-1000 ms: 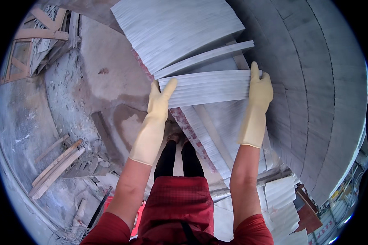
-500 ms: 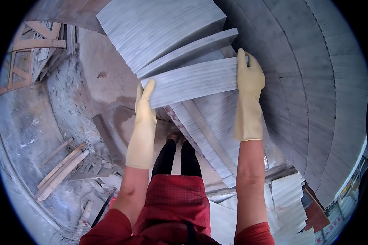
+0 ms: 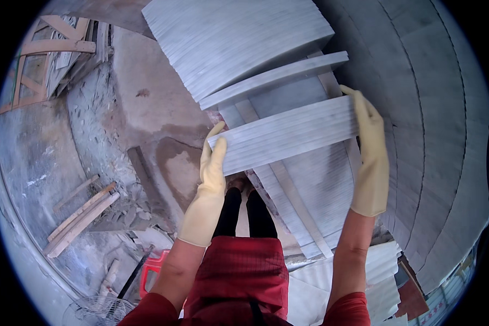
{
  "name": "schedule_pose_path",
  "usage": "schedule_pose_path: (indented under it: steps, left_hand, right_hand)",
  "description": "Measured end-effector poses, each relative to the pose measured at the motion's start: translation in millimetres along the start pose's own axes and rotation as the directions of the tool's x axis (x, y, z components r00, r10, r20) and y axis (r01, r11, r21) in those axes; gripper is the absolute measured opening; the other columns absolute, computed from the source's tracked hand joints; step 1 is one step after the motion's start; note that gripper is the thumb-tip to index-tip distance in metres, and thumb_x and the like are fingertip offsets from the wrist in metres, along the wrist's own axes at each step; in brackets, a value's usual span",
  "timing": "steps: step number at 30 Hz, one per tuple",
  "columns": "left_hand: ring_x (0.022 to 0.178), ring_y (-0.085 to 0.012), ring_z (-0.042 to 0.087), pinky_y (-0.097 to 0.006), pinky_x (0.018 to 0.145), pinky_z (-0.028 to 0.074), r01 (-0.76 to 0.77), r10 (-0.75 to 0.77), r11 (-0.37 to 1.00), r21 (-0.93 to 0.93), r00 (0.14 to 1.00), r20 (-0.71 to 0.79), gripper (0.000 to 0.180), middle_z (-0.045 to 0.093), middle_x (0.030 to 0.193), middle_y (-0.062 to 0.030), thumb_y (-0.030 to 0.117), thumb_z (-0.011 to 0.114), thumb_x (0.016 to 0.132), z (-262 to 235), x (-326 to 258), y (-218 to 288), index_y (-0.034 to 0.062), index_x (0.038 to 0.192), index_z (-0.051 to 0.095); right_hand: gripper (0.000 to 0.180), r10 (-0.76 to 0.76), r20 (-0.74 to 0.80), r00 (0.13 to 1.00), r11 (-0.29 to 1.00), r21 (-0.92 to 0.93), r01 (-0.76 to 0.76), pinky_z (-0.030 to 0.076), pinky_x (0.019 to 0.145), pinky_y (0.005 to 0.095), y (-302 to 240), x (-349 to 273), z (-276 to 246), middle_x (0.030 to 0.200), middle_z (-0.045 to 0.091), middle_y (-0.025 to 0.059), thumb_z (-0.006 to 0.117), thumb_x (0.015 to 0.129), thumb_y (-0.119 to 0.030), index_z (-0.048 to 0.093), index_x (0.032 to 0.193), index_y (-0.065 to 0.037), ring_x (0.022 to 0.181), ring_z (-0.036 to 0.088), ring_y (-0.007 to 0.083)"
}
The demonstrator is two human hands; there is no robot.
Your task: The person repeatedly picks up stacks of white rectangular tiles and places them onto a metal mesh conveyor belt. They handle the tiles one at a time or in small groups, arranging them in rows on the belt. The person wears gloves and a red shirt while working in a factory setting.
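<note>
A bundle of several thin grey slabs lies crosswise between my hands, which both wear long cream rubber gloves. My left hand grips its left end, the thumb along the near side and the fingers at the far side. At the right end my right hand presses round the edge, fingertips on the far corner. Beneath the bundle is a lower layer of grey slabs with a flat strip across it. Just beyond, a single loose slab leans against a big stack of slabs.
Tall rows of grey slabs stand along my right. Wooden frames lean at the far left; loose wooden pieces lie on the dusty floor. A red plastic stool and a wire fan guard are near my left.
The bundle has come toward me and a little right with both hands, widening the gap to the loose slab. The view has also shifted slightly.
</note>
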State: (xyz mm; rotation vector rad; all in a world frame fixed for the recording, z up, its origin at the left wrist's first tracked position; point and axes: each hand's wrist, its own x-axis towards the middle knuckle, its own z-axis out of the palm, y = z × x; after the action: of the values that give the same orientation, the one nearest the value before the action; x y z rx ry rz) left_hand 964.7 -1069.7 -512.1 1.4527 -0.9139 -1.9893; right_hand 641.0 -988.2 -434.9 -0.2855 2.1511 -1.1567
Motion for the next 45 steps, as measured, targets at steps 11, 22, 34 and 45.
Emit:
schedule_pose_path:
  steps: [11, 22, 34, 45]
  left_hand:
    - [0.146, -0.0277, 0.042, -0.044, 0.122, 0.029, 0.024, -0.017, 0.993, -0.118, 0.998, 0.058, 0.081, 0.047, 0.156, -0.0154, 0.049, 0.072, 0.095, 1.8, 3.1, -2.0, 0.0056, 0.158, 0.044]
    - [0.130, -0.0296, 0.060, -0.045, 0.112, 0.044, 0.419, -0.441, 0.865, -0.277, 0.897, -0.021, 0.062, 0.066, 0.139, -0.0134, 0.035, 0.079, 0.091, -40.5, -33.0, 30.9, 0.0041, 0.142, 0.061]
    - [0.124, -0.0329, 0.064, -0.049, 0.108, 0.048, 0.837, -0.839, 0.536, -0.108, 0.514, -0.180, 0.052, 0.070, 0.133, -0.0129, 0.040, 0.077, 0.094, -187.5, -208.4, 110.8, 0.0064, 0.132, 0.067]
    - [0.129, -0.0390, 0.061, -0.058, 0.110, 0.046, 0.847, -0.872, 0.489, 0.209, 0.474, 0.121, 0.056, 0.068, 0.140, -0.0139, 0.050, 0.067, 0.098, -149.4, -276.0, 215.1, 0.0081, 0.137, 0.066]
  right_hand:
    - [0.057, -0.122, 0.310, 0.943, 0.880, 0.473, -0.041, 0.056, 0.095, 0.0345, 53.1, 41.8, 11.1, 0.111, 0.077, 0.0200, 0.043, 0.113, -0.041, 0.077, 0.108, 0.005, 0.105, 0.074, 0.0272]
    - [0.046, 0.168, 0.051, 0.984, 0.955, 0.238, -0.175, 0.053, 0.095, 0.0340, 89.1, -60.8, -4.1, 0.117, 0.075, 0.0162, 0.056, 0.109, -0.036, 0.070, 0.126, 0.004, 0.107, 0.070, 0.0240]
    - [0.070, 0.805, 0.118, 0.581, 0.546, 0.233, -0.804, 0.057, 0.091, 0.0443, 107.5, -356.3, 0.7, 0.115, 0.075, 0.0185, 0.062, 0.100, -0.056, 0.067, 0.132, 0.006, 0.107, 0.071, 0.0286]
    - [0.071, 0.544, 0.227, 0.808, 0.546, 0.635, -0.546, 0.037, 0.118, 0.0374, -65.9, -526.2, -88.9, 0.146, 0.063, 0.0106, 0.045, 0.109, -0.060, 0.060, 0.148, -0.003, 0.135, 0.058, 0.0216]
